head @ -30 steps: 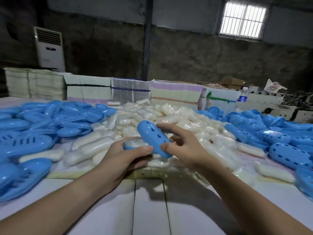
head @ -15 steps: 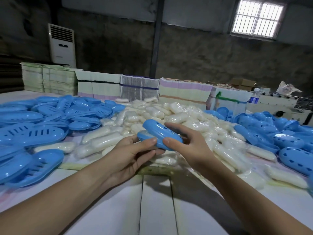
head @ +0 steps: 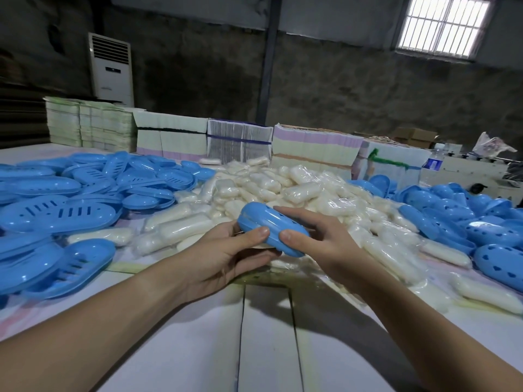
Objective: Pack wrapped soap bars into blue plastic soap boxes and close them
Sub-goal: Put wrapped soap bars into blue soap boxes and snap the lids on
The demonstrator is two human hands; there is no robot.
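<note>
Two halves of the blue soap box (head: pixel 271 227), apart a second ago, are now pressed shut by fingers of the left hand (head: pixel 226 253) and right hand (head: pixel 317 236) clamped round it.

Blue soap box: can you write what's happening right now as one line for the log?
step: closing box | held: blue soap box | left hand: gripping | right hand: gripping | nearby: wrapped soap pile

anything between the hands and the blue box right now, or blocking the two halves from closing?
Nothing visible. The left hand and right hand both grip the blue soap box directly, above the pile of wrapped soap bars. The two halves look together; whether they are fully snapped shut cannot be told.
</note>
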